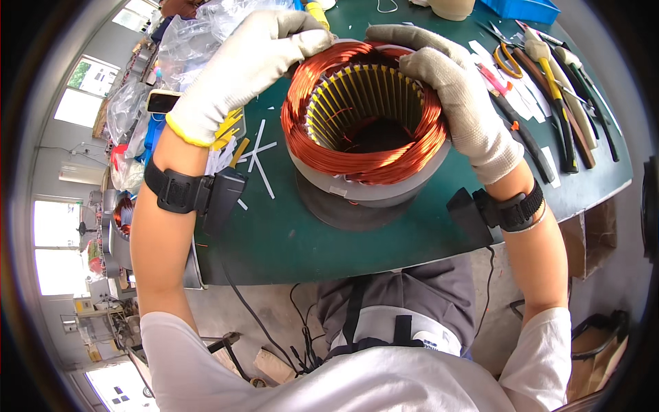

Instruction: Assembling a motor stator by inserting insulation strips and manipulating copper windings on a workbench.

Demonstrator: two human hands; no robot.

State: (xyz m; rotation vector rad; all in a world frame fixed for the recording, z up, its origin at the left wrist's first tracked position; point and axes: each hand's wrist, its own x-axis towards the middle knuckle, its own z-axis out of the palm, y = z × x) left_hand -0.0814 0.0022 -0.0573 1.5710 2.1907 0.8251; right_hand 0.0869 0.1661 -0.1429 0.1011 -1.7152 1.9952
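A motor stator [388, 189] stands upright on the green table. A thick ring of copper winding [367, 163] bulges round its top, and yellow slot liners [365, 77] line the bore. My left hand [250, 65], in a white knit glove with a yellow cuff, grips the winding at its far left, fingertips partly hidden. At the far right my right hand [467, 96], gloved too, curls over the winding with the thumb toward the bore and the fingers along the far side. Beneath the stator is a dark round base [336, 209].
Scissors [506, 55], a hammer-like tool with a yellow-black handle [559, 103] and several other hand tools lie at the right. White strips [261, 154], yellow strips [230, 130], a phone [163, 102] and plastic bags [182, 48] are at the left. A blue bin [525, 9] stands far right.
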